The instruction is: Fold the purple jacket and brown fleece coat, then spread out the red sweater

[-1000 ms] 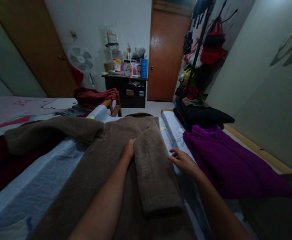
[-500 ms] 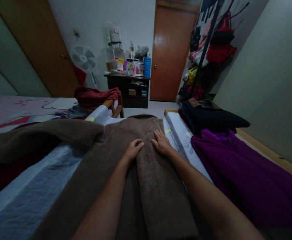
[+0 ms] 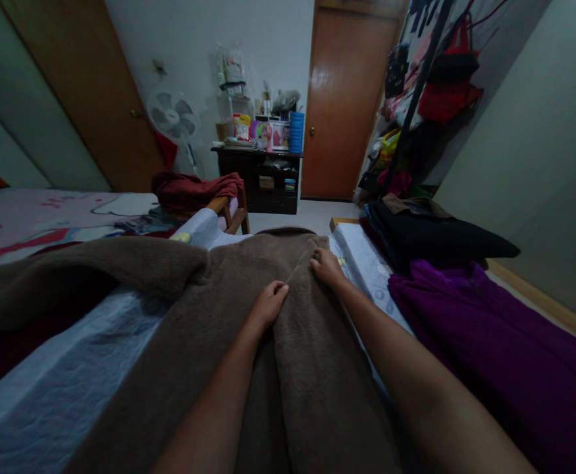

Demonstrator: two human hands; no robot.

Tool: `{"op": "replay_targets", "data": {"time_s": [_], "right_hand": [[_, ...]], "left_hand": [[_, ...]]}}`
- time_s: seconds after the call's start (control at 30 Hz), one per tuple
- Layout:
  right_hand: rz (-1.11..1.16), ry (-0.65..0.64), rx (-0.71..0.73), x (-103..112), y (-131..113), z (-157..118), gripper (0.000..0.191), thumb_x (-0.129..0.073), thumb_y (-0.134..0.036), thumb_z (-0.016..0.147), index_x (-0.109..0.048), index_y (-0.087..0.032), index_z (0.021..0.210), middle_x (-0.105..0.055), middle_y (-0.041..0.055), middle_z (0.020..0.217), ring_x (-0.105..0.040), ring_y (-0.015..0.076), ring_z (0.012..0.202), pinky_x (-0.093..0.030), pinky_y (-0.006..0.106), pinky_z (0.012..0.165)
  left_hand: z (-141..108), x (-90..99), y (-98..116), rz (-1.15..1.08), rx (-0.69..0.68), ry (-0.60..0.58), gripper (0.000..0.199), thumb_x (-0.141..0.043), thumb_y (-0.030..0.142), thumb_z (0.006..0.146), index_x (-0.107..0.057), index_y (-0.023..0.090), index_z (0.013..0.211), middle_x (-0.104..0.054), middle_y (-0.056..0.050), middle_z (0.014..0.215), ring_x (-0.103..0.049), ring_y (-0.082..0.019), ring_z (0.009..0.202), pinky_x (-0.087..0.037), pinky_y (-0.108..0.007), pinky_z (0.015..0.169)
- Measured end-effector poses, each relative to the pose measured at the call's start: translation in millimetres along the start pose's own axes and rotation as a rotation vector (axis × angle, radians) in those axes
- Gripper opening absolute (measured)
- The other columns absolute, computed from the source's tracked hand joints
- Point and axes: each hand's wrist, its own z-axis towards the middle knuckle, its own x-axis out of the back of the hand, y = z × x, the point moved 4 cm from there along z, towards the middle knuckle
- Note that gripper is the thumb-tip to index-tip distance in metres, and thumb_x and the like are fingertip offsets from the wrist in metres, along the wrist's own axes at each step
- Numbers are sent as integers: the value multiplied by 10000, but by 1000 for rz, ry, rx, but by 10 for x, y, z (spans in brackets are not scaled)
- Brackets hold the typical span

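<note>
A brown fleecy coat [image 3: 233,296] lies spread over the bed, its collar end away from me. One sleeve stretches out to the left; the other is folded inward and runs down the body toward me. My left hand [image 3: 269,304] is closed on the coat's fabric at the inner upper edge of the folded sleeve. Near the right shoulder seam, my right hand [image 3: 327,268] has its fingers curled in, pinching the brown cloth. Both forearms cover parts of the coat.
A purple garment [image 3: 485,329] lies to the right, with a stack of folded dark clothes [image 3: 436,230] behind it. Dark red cloth [image 3: 193,191] drapes over a wooden bed end. Farther back stand a fan [image 3: 174,117], a black cabinet [image 3: 235,172] and a wooden door [image 3: 349,99].
My right hand has gone from lying flat with spread fingers to curled fingers gripping the cloth near the shoulder. My left hand stays at the sleeve's edge. The view has shifted slightly.
</note>
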Motion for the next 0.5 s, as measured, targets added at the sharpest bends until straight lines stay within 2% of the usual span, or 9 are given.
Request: {"op": "replay_targets", "data": {"time_s": [0.07, 0.17, 0.33, 0.4, 0.5], "right_hand": [[51, 31, -91, -17, 64, 186, 416, -558, -246, 864, -578, -142, 1267, -624, 125, 1260, -565, 227, 1175, -396, 322, 1014], [79, 44, -156, -60, 157, 440, 382, -531, -222, 865, -601, -140, 1231, -668, 102, 1180, -616, 205, 1082, -448, 287, 920], [127, 13, -220, -160, 306, 708, 239, -541, -254, 835, -730, -120, 895, -722, 76, 851, -661, 195, 831, -477, 253, 736], [146, 1, -223, -219, 347, 777, 259, -548, -297, 837, -736, -124, 797, -700, 62, 730, -653, 183, 742, -470, 243, 686], [167, 12, -213, -306, 385, 878, 298, -572, -361, 829, -730, -137, 713, -672, 52, 653, -644, 178, 704, -460, 240, 665]], "left_hand": [[15, 31, -23, -13, 3, 18, 253, -537, 373, 836, -690, 177, 789, -715, -74, 858, -635, -247, 871, -460, -330, 841], [31, 56, -69, -47, 16, -2, 323, -491, 404, 848, -672, 174, 714, -708, -69, 805, -625, -238, 840, -461, -322, 811], [15, 25, -95, -46, 56, -71, 293, -526, 399, 798, -697, 162, 785, -727, -80, 867, -638, -251, 892, -468, -329, 815], [5, 10, -80, -49, 62, -83, 308, -543, 408, 779, -708, 153, 831, -731, -84, 897, -644, -251, 903, -472, -333, 832], [-9, -2, -44, -47, 61, -95, 335, -566, 415, 752, -712, 142, 880, -731, -93, 928, -649, -252, 914, -475, -340, 850]]}}
